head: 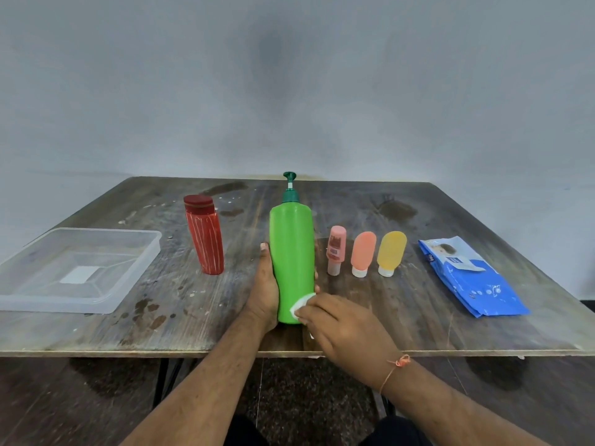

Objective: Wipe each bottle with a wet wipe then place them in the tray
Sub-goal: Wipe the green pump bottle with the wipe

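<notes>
Setting: a plain grey wall behind a worn, stained wooden bench (418, 304), its near edge running across the view.
Tray (141, 268): far left of the green bottle, clear thin plastic, shallow and rectangular, nothing in it but a pale patch in its floor.
Red bottle (206, 239): between tray and green bottle, tapered, white-streaked, leaning a little, dark red cap.
Left hand (264, 291): fingers clamped round the green bottle's lower left side, thumb up along it.
Green bottle (291, 259): smooth glossy plastic, tall and rounded, dark green pump on top, standing at the near middle of the bench.
Wet wipe (302, 304): small white wad pressed to the green bottle's lower right.
Right hand (341, 326): fingers pinched together on the wipe.
Small bottles: just right of the green bottle, capped ends down, a pink one (336, 249), a soft orange one (363, 252), a yellow one (391, 251).
Wipe pack (470, 278): far right, crinkled blue foil, flat.
Risk: slick wet plastic could slip in the left grip; a hard sideways rub could tip it into the three small bottles.
</notes>
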`<state>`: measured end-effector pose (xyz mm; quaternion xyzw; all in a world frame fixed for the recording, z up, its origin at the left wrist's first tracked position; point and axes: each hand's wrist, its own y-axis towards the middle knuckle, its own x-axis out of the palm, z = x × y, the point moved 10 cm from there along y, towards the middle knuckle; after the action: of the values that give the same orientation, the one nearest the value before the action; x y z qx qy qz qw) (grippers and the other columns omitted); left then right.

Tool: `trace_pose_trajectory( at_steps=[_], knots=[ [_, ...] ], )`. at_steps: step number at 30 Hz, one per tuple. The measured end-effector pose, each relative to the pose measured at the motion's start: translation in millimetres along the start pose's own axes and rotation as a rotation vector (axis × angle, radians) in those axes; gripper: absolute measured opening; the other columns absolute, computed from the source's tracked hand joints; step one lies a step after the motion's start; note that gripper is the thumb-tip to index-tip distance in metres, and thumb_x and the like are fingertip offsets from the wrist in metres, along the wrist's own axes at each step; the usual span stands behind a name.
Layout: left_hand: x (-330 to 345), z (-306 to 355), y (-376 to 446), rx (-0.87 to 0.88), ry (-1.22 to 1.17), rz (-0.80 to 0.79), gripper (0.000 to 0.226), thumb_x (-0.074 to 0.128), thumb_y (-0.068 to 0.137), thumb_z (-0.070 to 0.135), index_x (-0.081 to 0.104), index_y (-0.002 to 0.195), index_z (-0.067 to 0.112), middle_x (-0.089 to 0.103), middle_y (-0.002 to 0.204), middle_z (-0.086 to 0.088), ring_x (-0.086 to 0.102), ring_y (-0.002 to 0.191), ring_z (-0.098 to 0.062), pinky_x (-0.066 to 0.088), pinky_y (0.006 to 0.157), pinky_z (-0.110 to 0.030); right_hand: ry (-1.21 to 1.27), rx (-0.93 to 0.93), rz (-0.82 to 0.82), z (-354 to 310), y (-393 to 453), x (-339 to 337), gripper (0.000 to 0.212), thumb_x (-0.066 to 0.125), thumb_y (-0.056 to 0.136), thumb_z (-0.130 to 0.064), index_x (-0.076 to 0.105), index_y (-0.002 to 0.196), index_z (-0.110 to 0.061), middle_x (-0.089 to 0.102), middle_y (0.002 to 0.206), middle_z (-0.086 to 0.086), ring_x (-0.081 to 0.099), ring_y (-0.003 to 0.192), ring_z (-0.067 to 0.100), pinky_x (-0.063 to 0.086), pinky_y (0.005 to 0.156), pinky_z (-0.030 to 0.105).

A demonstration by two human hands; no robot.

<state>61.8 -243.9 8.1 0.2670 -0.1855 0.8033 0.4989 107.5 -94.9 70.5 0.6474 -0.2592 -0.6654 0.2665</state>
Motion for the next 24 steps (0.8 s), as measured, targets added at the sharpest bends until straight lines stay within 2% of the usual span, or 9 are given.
trace_pose_trajectory(
  at_steps=[2, 5, 6, 9, 12, 18, 22, 24],
  knots=[
    [-0.6, -0.3, -0.2, 0.001, -0.004, 0.013, 0.099, 0.015, 0.097, 0.078, 0.083, 0.102, 0.007, 0.075, 0.091, -0.022, 0.072, 0.072, -0.031, 0.061, 0.068, -0.038, -0.026, -0.021, 0.002, 1.3, 2.4, -1.2, 0.015, 0.063, 0.107, -0.017, 0.073, 0.117, -0.014, 0.069, 0.11, 0.003, 0.067, 0.093, 0.021, 0.06, 0.083, 0.037],
    [-3.2, 2.0, -0.6, 0.023, 0.016, 0.033, 0.094, 0.017, 0.099, 0.074, 0.069, 0.127, 0.001, 0.076, 0.109, -0.023, 0.076, 0.088, -0.03, 0.064, 0.074, -0.038, -0.015, 0.054, 0.07, 17.9, 20.7, -9.5, 0.016, 0.071, 0.101, -0.011, 0.075, 0.116, -0.014, 0.07, 0.11, 0.003, 0.068, 0.094, 0.022, 0.061, 0.082, 0.039],
    [-3.0, 3.2, -1.8, 0.036, 0.037, 0.042, 0.091, 0.017, 0.101, 0.072, 0.066, 0.13, 0.001, 0.076, 0.111, -0.022, 0.076, 0.091, -0.029, 0.064, 0.075, -0.038, -0.005, 0.084, 0.115, 25.7, 30.3, -15.4, 0.017, 0.074, 0.098, -0.009, 0.076, 0.115, -0.013, 0.071, 0.109, 0.002, 0.068, 0.094, 0.021, 0.061, 0.081, 0.039],
    [-2.3, 5.4, -4.8, 0.073, 0.098, 0.064, 0.085, 0.017, 0.102, 0.07, 0.076, 0.116, 0.011, 0.077, 0.101, -0.02, 0.076, 0.081, -0.029, 0.064, 0.07, -0.04, -0.015, 0.145, 0.236, 47.7, 63.2, -35.3, 0.012, 0.071, 0.099, -0.011, 0.078, 0.109, -0.009, 0.072, 0.105, 0.004, 0.069, 0.089, 0.021, 0.059, 0.075, 0.039],
    [-2.4, 7.2, -6.5, 0.071, 0.136, 0.066, 0.087, 0.025, 0.091, 0.078, 0.084, 0.099, 0.014, 0.075, 0.094, -0.026, 0.072, 0.073, -0.034, 0.06, 0.072, -0.042, 0.017, 0.236, 0.308, 71.5, 89.4, -50.2, 0.012, 0.07, 0.103, -0.016, 0.078, 0.111, -0.011, 0.072, 0.105, 0.003, 0.07, 0.085, 0.022, 0.057, 0.072, 0.036],
    [-6.3, 7.6, -3.8, 0.091, 0.159, 0.054, 0.088, 0.026, 0.092, 0.078, 0.082, 0.106, 0.012, 0.073, 0.099, -0.029, 0.072, 0.074, -0.035, 0.061, 0.073, -0.044, 0.003, 0.261, 0.355, 84.5, 106.4, -56.7, 0.012, 0.069, 0.104, -0.016, 0.077, 0.112, -0.013, 0.072, 0.107, 0.003, 0.069, 0.091, 0.022, 0.057, 0.073, 0.039],
    [-5.5, 7.1, -4.5, 0.096, 0.149, 0.082, 0.084, 0.021, 0.096, 0.074, 0.083, 0.101, 0.017, 0.076, 0.097, -0.023, 0.074, 0.077, -0.032, 0.061, 0.074, -0.043, 0.012, 0.227, 0.281, 66.1, 84.3, -43.8, 0.012, 0.069, 0.103, -0.015, 0.077, 0.112, -0.012, 0.071, 0.108, 0.003, 0.069, 0.091, 0.022, 0.057, 0.075, 0.038],
    [-9.0, 7.5, -2.4, 0.103, 0.117, 0.102, 0.082, 0.016, 0.103, 0.067, 0.077, 0.116, 0.015, 0.078, 0.107, -0.02, 0.077, 0.089, -0.029, 0.065, 0.077, -0.042, 0.002, 0.176, 0.224, 46.6, 66.8, -29.9, 0.012, 0.07, 0.102, -0.013, 0.077, 0.11, -0.01, 0.071, 0.108, 0.004, 0.068, 0.093, 0.023, 0.058, 0.078, 0.039]
  ],
)
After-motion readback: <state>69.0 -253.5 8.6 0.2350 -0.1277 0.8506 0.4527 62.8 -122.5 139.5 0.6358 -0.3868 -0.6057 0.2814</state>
